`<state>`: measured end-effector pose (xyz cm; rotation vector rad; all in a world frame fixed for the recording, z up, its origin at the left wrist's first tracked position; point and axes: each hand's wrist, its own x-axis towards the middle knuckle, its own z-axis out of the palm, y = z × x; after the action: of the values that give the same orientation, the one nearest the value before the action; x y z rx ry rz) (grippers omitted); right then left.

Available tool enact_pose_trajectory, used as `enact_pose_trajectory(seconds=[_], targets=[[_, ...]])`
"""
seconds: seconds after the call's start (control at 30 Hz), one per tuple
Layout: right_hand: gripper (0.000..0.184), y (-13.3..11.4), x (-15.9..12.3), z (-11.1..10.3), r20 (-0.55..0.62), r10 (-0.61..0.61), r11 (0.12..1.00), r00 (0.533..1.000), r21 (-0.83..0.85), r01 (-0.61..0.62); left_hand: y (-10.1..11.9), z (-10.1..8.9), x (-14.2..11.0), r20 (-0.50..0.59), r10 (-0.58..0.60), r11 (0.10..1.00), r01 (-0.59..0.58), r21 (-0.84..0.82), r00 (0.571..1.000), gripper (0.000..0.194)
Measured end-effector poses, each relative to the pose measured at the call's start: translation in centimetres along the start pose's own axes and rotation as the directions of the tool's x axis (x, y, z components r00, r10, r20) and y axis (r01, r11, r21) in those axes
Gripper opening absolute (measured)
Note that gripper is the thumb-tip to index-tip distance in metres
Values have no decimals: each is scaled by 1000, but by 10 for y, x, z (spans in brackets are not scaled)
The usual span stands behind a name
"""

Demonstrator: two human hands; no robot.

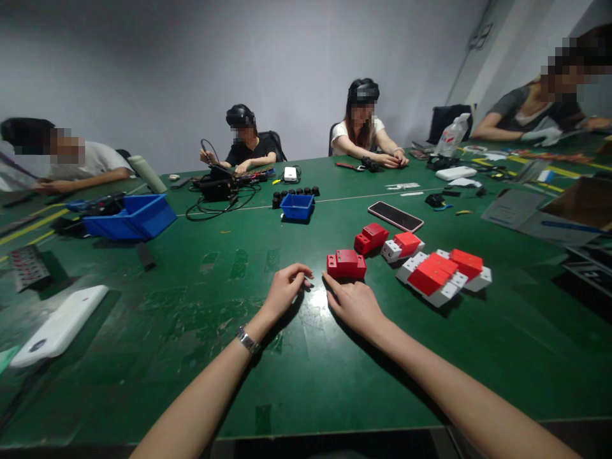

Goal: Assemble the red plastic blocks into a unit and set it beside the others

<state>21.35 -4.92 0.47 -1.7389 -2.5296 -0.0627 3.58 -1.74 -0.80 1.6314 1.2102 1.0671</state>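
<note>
My left hand [287, 288] is over the green table, its fingers loosely bent and slightly apart; I see no object held in it. A small dark spot shows at its fingertips, too small to make out. My right hand [354, 305] rests palm down with the index finger stretched out, holding nothing. Just beyond that finger lies an all-red block like a circuit breaker [346, 263]. Behind it sits a second red block [371, 238]. To the right are a red-and-white breaker-like block [403, 246] and a cluster of larger red-and-white blocks [433, 278].
A phone [396, 216] lies beyond the blocks. A small blue bin [297, 207] stands mid-table before several black pieces. Larger blue bins [129, 218] and a white device [62, 325] are at left. An open cardboard box [581, 207] stands right. Several people sit around the table.
</note>
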Motion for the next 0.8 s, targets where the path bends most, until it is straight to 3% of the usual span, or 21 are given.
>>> enact_pose_trajectory(seconds=[0.8], targets=[[49,11,4,-3,41,83,995,996,-55,-81,-1,1,0,11,-32,999,32,5,999,21]])
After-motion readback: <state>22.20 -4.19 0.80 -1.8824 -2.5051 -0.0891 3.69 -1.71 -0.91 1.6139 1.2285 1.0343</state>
